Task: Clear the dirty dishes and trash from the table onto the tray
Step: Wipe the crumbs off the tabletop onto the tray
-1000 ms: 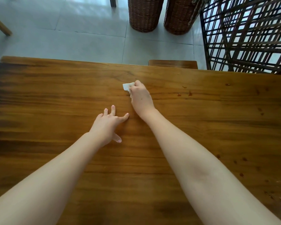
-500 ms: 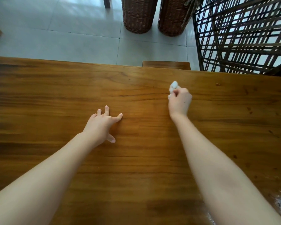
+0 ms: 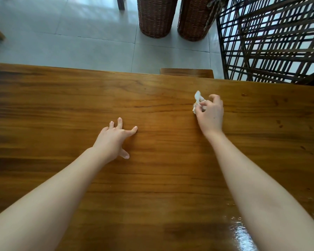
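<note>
White crumpled paper tissue, one piece, was pinched in your right hand's curled fingers over the brown wooden table, while your left hand lay spread, empty, on the wood; so light a pinch risked dropping it, with no tray in view.

A big brown wooden table fills the near half. Past it, the floor has pale grey tiles that shine in the daylight. At 12 o'clock two tall woven baskets stand side by side. At 2 o'clock is a dark screen of crossed bars with bright light behind it. A wooden chair back peeks over the table's far edge at 1 o'clock.
</note>
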Demonstrator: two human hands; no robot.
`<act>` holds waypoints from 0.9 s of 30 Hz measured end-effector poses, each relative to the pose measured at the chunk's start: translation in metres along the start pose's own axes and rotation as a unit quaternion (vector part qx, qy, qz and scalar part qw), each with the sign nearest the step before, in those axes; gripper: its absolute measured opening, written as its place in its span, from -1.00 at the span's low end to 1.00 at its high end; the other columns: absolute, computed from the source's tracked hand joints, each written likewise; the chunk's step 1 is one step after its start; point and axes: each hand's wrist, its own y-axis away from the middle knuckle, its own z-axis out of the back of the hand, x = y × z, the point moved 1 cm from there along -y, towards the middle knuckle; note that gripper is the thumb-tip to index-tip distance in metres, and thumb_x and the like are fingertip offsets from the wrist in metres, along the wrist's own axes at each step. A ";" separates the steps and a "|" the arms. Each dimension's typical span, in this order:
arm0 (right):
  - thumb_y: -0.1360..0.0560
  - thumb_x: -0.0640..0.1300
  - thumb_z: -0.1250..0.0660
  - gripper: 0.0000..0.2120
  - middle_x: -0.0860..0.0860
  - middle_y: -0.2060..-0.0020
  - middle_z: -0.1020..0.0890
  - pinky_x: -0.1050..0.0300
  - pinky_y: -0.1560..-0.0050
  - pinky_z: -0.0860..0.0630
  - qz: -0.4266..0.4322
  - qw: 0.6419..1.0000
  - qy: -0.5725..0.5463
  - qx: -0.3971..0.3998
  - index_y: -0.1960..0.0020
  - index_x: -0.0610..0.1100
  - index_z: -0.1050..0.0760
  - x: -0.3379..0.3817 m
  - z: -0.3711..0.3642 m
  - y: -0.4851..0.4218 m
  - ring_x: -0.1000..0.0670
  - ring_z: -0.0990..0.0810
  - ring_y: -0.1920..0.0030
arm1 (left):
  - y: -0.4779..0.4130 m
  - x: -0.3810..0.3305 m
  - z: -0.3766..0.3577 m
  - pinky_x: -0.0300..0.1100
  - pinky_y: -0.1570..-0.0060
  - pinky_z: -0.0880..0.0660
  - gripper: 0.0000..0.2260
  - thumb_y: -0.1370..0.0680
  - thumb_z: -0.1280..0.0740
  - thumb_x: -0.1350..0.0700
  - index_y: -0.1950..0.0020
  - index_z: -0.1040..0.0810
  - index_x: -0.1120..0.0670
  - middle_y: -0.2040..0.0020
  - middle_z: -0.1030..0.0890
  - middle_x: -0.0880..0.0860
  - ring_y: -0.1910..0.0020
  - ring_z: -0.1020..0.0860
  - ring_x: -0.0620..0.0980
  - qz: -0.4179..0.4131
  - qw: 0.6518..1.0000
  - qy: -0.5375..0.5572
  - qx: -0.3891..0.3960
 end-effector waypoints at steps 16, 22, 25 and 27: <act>-0.57 -0.38 -0.18 -0.52 -0.05 -0.44 -0.36 0.03 -0.37 -0.27 0.135 0.976 0.039 0.168 -0.46 -0.14 -0.30 -0.008 0.013 -0.010 -0.07 -0.33 -0.37 | -0.003 0.000 0.000 0.04 -0.46 -0.17 -0.06 -0.39 -0.50 -0.10 -0.56 0.08 -0.21 -0.57 0.11 0.21 -0.53 -0.01 0.25 0.005 1.000 -0.013 0.008; -0.52 -0.40 -0.27 -0.46 0.01 -0.42 -0.39 0.02 -0.39 -0.29 0.205 0.942 0.145 0.221 -0.45 -0.07 -0.34 -0.007 0.015 -0.029 -0.06 -0.33 -0.41 | 0.001 -0.001 0.003 0.04 -0.47 -0.16 -0.08 -0.40 -0.50 -0.05 -0.56 0.05 -0.19 -0.57 0.10 0.21 -0.53 -0.01 0.25 0.004 1.000 -0.003 0.004; -0.54 -0.33 -0.29 -0.61 -0.03 -0.30 -0.51 0.14 -0.25 -0.40 0.175 0.956 0.101 0.214 -0.34 -0.13 -0.47 -0.009 0.015 -0.030 -0.05 -0.47 -0.29 | 0.001 -0.001 0.002 0.04 -0.47 -0.16 -0.08 -0.41 -0.50 -0.05 -0.56 0.06 -0.19 -0.57 0.10 0.20 -0.53 -0.01 0.25 0.002 1.000 -0.003 0.002; -0.54 -0.31 -0.30 -0.69 -0.04 -0.20 -0.56 0.23 -0.13 -0.42 0.157 0.964 0.071 0.201 -0.27 -0.17 -0.53 -0.009 0.015 -0.029 -0.03 -0.54 -0.17 | 0.001 -0.001 0.002 0.04 -0.47 -0.16 -0.08 -0.40 -0.50 -0.05 -0.56 0.06 -0.19 -0.57 0.10 0.20 -0.53 -0.01 0.24 0.003 1.000 -0.002 0.002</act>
